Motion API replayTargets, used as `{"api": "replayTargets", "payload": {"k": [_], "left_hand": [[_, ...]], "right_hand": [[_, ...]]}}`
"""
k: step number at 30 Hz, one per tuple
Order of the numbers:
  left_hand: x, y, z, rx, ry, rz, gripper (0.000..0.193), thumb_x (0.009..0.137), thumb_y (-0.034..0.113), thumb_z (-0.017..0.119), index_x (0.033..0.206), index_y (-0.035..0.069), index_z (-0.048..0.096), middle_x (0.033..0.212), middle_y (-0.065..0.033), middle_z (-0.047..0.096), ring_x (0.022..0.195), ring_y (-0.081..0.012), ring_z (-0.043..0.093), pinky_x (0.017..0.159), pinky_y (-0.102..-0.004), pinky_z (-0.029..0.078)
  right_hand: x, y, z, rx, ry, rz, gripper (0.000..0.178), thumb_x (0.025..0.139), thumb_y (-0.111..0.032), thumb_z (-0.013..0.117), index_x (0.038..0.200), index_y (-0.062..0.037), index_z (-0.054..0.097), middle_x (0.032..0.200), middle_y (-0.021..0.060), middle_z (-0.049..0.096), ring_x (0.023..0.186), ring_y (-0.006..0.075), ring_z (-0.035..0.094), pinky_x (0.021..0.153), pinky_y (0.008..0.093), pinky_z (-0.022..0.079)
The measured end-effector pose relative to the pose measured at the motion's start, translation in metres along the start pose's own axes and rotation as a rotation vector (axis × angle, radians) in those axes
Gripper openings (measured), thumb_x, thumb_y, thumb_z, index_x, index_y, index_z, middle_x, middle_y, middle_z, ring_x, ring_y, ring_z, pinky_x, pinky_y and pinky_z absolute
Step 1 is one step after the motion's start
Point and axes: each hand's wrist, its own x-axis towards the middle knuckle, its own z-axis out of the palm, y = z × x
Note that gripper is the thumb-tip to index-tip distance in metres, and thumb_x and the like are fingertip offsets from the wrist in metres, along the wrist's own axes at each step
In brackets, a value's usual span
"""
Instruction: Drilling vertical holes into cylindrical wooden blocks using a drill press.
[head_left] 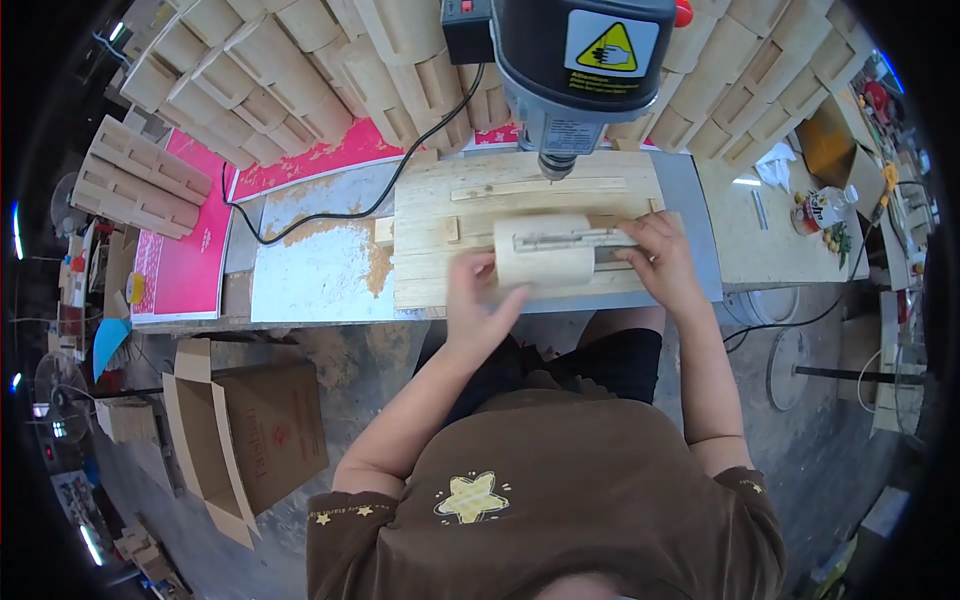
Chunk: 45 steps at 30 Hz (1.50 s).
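Note:
A pale wooden cylinder point(545, 262) with a long slot along its top lies sideways low over a wooden board, slightly blurred. My left hand point(478, 305) is at its left end, fingers bent against the end and thumb stretched along the lower edge; motion smears these fingers. At the right end my right hand point(660, 262) pinches with thumb and fingers around a grey metal piece point(612, 256) that sticks out of the cylinder. How far this metal runs inside is hidden. Above the work stands a drill press point(580, 90), its chuck point(556, 165) just behind the cylinder.
Stacked slotted wooden cylinders point(290, 90) line the back on both sides. A black cable point(330, 214) loops across the left of the table. Wooden strips point(540, 188) are fixed on the board point(425, 280). A plastic jar point(825, 208) stands right; an open carton point(265, 430) is on the floor.

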Motion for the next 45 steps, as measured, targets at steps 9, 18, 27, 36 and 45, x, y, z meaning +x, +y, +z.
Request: {"api": "replayTargets", "payload": {"k": [9, 18, 27, 36, 45], "left_hand": [[0.04, -0.015, -0.002, 0.796, -0.14, 0.292, 0.058, 0.056, 0.017, 0.081, 0.108, 0.0, 0.06, 0.098, -0.0111, 0.057, 0.093, -0.0294, 0.053, 0.079, -0.0389, 0.042], [0.053, -0.035, -0.032, 0.925, -0.254, 0.194, 0.053, 0.058, 0.023, 0.079, 0.108, 0.014, 0.064, 0.081, -0.0019, 0.056, 0.086, -0.0228, 0.052, 0.078, -0.0376, 0.035], [0.053, -0.031, -0.017, 0.929, -0.254, 0.243, 0.037, 0.057, 0.011, 0.079, 0.092, 0.01, 0.067, 0.079, -0.0061, 0.059, 0.075, -0.0279, 0.054, 0.066, -0.038, 0.044], [0.06, -0.019, -0.035, 0.922, -0.205, 0.214, 0.035, 0.056, 0.01, 0.078, 0.09, 0.009, 0.067, 0.072, -0.009, 0.056, 0.067, -0.0305, 0.056, 0.059, -0.0391, 0.044], [0.046, -0.033, -0.028, 0.934, -0.238, 0.156, 0.044, 0.059, 0.023, 0.077, 0.099, 0.012, 0.062, 0.082, -0.0057, 0.051, 0.083, -0.0269, 0.053, 0.072, -0.042, 0.036]], "right_hand": [[0.04, 0.035, 0.017, 0.008, -0.018, 0.071, 0.035, 0.068, -0.004, 0.07, 0.102, -0.0035, 0.064, 0.091, 0.011, 0.063, 0.091, 0.032, 0.055, 0.08, 0.0391, 0.045], [0.061, 0.011, 0.005, 0.529, 0.258, 0.144, 0.04, 0.077, -0.003, 0.067, 0.116, -0.0054, 0.056, 0.098, 0.0051, 0.063, 0.107, 0.0191, 0.053, 0.089, 0.0342, 0.042], [0.171, -0.046, -0.098, 0.047, 0.397, 0.191, 0.03, 0.093, -0.026, 0.049, 0.093, 0.0024, 0.058, 0.072, 0.0111, 0.057, 0.069, 0.0157, 0.054, 0.063, 0.0306, 0.044], [0.078, -0.088, -0.057, 0.004, 0.5, 0.01, 0.006, 0.083, -0.006, 0.058, 0.084, -0.0007, 0.062, 0.064, 0.0128, 0.054, 0.057, 0.0295, 0.052, 0.053, 0.0331, 0.041], [0.022, -0.026, 0.022, 0.024, 0.596, -0.103, 0.015, 0.084, 0.001, 0.052, 0.096, 0.0022, 0.062, 0.082, 0.0167, 0.058, 0.071, 0.0282, 0.055, 0.062, 0.0353, 0.043]]}}
